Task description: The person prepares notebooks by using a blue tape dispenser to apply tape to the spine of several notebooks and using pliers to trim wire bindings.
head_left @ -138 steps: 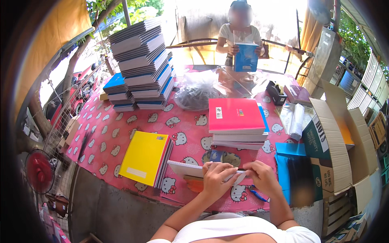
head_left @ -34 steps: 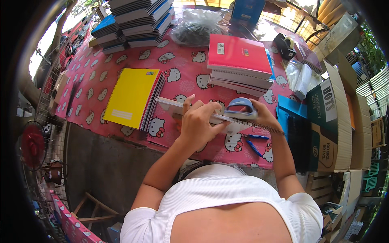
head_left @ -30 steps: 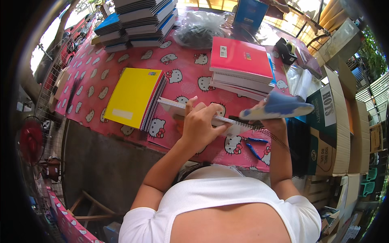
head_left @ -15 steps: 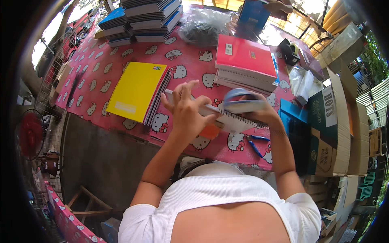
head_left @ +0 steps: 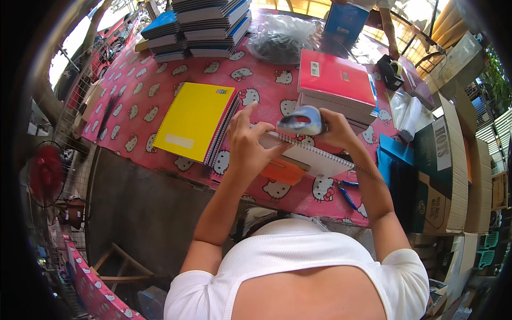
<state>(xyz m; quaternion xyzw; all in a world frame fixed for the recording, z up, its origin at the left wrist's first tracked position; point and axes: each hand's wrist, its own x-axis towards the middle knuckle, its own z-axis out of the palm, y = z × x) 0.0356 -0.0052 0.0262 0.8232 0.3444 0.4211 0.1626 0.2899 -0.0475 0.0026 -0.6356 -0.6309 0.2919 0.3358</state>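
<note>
My left hand (head_left: 248, 141) pinches the upper left end of a spiral-bound notebook (head_left: 320, 160), thumb and fingers at its edge. The notebook is tilted, with its white pages and dark coil facing me. An orange sheet or cover (head_left: 284, 172) shows below it. Loose coil (head_left: 372, 176) runs past the notebook's right end, in front of my right forearm. My right hand (head_left: 335, 127) grips a blue, rounded object with a ring-like opening (head_left: 302, 120), held just above the coil. Its exact kind is blurred. Blue-handled pliers (head_left: 348, 197) lie on the table below.
A yellow notebook stack (head_left: 197, 120) lies left, a red notebook stack (head_left: 337, 77) right. Tall notebook piles (head_left: 213, 26) and plastic wrap (head_left: 282, 37) stand far off. A tape dispenser (head_left: 392, 72) and cardboard box (head_left: 442, 170) are right. Another person's arm (head_left: 388, 32) reaches in behind.
The blue object in my right hand has turned and moved slightly up and left against the notebook. My left hand's grip has closed in toward the coil. The whole view has shifted a little.
</note>
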